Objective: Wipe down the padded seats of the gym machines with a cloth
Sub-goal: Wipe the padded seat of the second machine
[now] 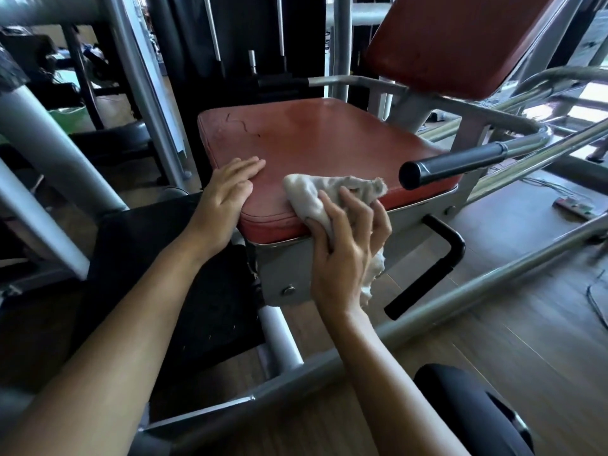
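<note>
On the red seat (316,143), right hand (345,245) holds cloth (316,195).

Inspecting padded seat (312,139): red-brown vinyl, squarish, rounded corners, sitting roughly level. Showing dark squiggly marks near far-left corner; piped seam running along near edge. Noting matching padded backrest (460,37) behind, leaning back at upper right. Recording cloth (312,192): off-white, worn, crumpled, lying bunched on near-right part of seat top, draping down over front edge, frayed tail hanging below. Being gripped at front edge by right hand (345,255).
</note>
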Demonstrator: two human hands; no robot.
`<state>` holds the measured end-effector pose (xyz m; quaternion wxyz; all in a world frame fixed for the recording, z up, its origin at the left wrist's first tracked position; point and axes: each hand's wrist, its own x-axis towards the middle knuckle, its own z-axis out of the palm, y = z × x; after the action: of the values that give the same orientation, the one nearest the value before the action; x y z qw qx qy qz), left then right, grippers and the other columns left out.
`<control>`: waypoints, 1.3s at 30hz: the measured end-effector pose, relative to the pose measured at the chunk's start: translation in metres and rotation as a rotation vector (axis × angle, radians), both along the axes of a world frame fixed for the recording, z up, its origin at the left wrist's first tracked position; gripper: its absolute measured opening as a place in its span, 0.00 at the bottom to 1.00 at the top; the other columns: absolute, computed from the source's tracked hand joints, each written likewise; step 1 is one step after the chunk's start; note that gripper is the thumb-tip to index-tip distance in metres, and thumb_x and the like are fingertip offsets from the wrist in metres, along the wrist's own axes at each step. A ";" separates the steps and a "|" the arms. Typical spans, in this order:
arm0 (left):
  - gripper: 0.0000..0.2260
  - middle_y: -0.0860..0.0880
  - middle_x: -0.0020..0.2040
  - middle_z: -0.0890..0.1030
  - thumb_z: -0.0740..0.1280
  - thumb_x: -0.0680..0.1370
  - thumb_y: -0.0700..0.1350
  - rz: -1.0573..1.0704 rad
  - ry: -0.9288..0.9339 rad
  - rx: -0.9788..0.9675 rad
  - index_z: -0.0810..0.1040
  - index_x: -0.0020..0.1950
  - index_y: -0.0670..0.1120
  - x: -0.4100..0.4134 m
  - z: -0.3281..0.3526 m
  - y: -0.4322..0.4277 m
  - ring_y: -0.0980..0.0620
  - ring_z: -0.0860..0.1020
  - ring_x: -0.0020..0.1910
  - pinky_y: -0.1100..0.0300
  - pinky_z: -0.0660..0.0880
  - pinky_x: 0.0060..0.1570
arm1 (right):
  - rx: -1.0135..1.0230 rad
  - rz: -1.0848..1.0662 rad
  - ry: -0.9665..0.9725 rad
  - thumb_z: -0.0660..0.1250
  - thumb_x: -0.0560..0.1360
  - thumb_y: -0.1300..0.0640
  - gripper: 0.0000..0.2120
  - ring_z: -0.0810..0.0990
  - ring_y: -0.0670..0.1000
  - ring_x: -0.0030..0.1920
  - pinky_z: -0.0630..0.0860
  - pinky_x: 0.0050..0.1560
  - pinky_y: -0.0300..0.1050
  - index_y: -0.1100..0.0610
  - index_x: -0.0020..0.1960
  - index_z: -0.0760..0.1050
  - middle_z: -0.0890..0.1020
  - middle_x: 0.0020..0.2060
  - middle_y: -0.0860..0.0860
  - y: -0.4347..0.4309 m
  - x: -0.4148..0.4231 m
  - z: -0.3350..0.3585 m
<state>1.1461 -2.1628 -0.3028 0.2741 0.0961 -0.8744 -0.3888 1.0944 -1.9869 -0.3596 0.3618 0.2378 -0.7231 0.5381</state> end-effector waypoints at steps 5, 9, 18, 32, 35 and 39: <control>0.21 0.57 0.75 0.68 0.52 0.81 0.49 -0.012 0.024 -0.002 0.72 0.72 0.55 0.001 0.000 -0.002 0.58 0.57 0.79 0.46 0.48 0.80 | 0.090 -0.007 0.187 0.77 0.73 0.56 0.13 0.73 0.58 0.65 0.68 0.69 0.51 0.53 0.58 0.84 0.83 0.55 0.49 0.007 0.001 -0.006; 0.20 0.57 0.76 0.68 0.51 0.82 0.49 -0.027 0.028 -0.024 0.71 0.73 0.56 0.000 -0.004 -0.004 0.59 0.56 0.79 0.43 0.46 0.80 | 0.055 -0.107 0.055 0.73 0.75 0.54 0.10 0.74 0.54 0.62 0.72 0.61 0.62 0.55 0.54 0.85 0.84 0.52 0.47 0.045 -0.012 -0.005; 0.20 0.57 0.75 0.69 0.52 0.82 0.49 -0.033 0.048 0.023 0.73 0.72 0.54 0.002 -0.004 -0.004 0.59 0.57 0.79 0.50 0.50 0.80 | 0.121 0.446 -0.087 0.67 0.77 0.70 0.18 0.79 0.37 0.56 0.72 0.55 0.30 0.56 0.64 0.79 0.82 0.55 0.45 0.070 0.018 0.041; 0.20 0.57 0.75 0.69 0.52 0.83 0.50 -0.017 0.051 0.030 0.73 0.72 0.55 0.000 -0.008 -0.005 0.57 0.56 0.80 0.47 0.50 0.80 | 0.136 0.171 0.071 0.66 0.80 0.54 0.21 0.68 0.57 0.74 0.65 0.75 0.54 0.61 0.71 0.75 0.74 0.71 0.55 0.011 0.005 0.002; 0.20 0.56 0.76 0.69 0.52 0.82 0.52 -0.023 0.051 0.009 0.73 0.72 0.55 0.001 -0.008 -0.005 0.57 0.56 0.80 0.47 0.50 0.80 | 0.157 0.200 0.136 0.65 0.82 0.52 0.21 0.65 0.59 0.76 0.64 0.75 0.57 0.61 0.72 0.73 0.72 0.73 0.55 0.006 0.007 -0.008; 0.21 0.56 0.76 0.68 0.51 0.82 0.51 -0.012 0.039 0.025 0.72 0.72 0.54 -0.001 -0.006 -0.003 0.58 0.56 0.80 0.49 0.50 0.80 | 0.060 0.141 0.094 0.61 0.83 0.54 0.18 0.67 0.59 0.76 0.66 0.73 0.62 0.60 0.71 0.74 0.73 0.72 0.55 0.014 -0.005 -0.023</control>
<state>1.1452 -2.1661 -0.3083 0.2874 0.0868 -0.8646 -0.4030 1.0894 -1.9731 -0.3830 0.3496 0.3238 -0.7025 0.5286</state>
